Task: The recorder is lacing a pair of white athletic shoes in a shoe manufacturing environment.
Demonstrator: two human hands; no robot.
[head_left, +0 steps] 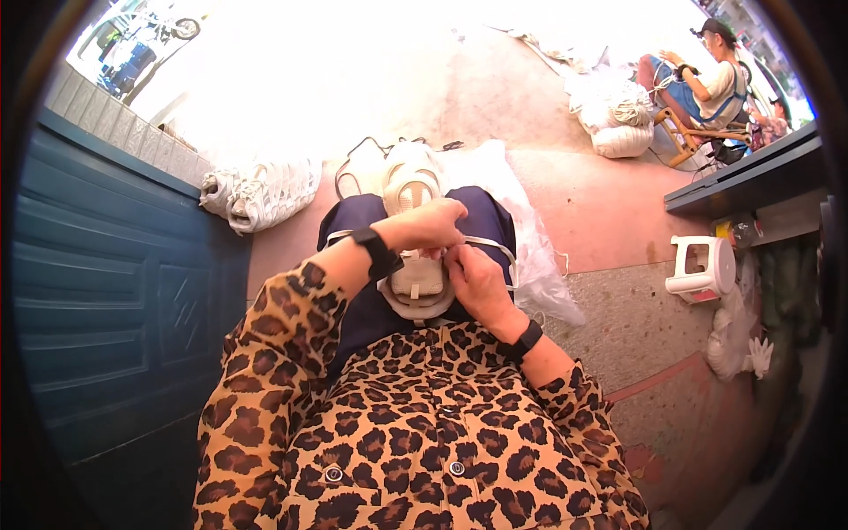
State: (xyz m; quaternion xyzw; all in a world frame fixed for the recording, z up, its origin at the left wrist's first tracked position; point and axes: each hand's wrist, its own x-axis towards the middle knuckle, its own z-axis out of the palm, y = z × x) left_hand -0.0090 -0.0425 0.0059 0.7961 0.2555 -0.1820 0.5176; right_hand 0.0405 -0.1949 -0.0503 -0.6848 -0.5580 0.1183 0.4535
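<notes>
A beige-white sneaker (419, 281) rests on my lap over dark blue cloth, its toe pointing away and its heel toward me. My left hand (431, 226) reaches across the middle of the shoe, fingers bent down over the lacing area. Close against it, on the shoe's right side, my right hand (478, 279) is closed in a pinch. Both hands appear to grip the white shoelace (495, 246), which stretches out to the right over my knee; another stretch shows on the left. The fingertips and the lace between them are partly hidden.
Several white shoes (262, 196) stand in a row by the blue door (115, 265) at left. Clear plastic bags (539, 256) lie right of my knees. A white stool (700, 268) stands further right. Beyond it, a seated person (711, 84) handles white cords beside a white bundle (621, 140).
</notes>
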